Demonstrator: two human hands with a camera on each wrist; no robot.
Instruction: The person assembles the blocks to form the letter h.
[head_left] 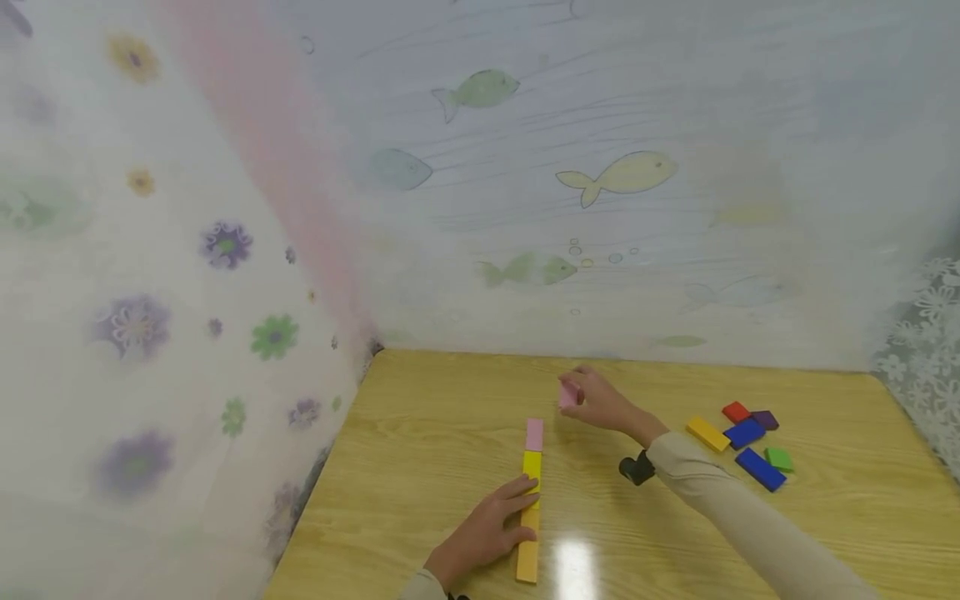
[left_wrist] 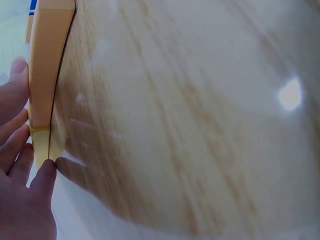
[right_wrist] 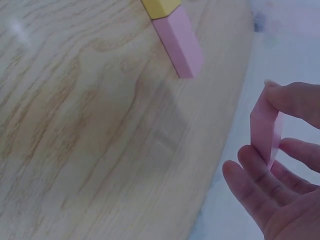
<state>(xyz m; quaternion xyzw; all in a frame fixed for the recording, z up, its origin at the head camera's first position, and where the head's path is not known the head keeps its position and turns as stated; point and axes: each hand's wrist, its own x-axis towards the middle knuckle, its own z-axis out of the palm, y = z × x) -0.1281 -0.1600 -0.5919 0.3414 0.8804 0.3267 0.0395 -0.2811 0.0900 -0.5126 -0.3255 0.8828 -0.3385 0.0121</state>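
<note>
A straight row of blocks lies end to end on the table: orange blocks (head_left: 527, 563) nearest me, then yellow (head_left: 532, 461), then a pink block (head_left: 534, 435) at the far end. My left hand (head_left: 491, 525) rests against the row's left side, its fairly straight fingers touching the yellow and orange blocks. In the left wrist view the fingers (left_wrist: 44, 177) lie along the orange block (left_wrist: 47, 70). Beyond the row's far end and to its right, my right hand (head_left: 603, 402) pinches a second pink block (right_wrist: 264, 127) between thumb and fingers, held above the table.
Loose blocks lie to the right: an orange block (head_left: 707, 434), two blue blocks (head_left: 761, 469), a red block (head_left: 736, 412), a purple block (head_left: 765, 419) and a green block (head_left: 779, 459). A fish-patterned curtain (head_left: 637, 275) hangs behind the wooden table (head_left: 420, 417).
</note>
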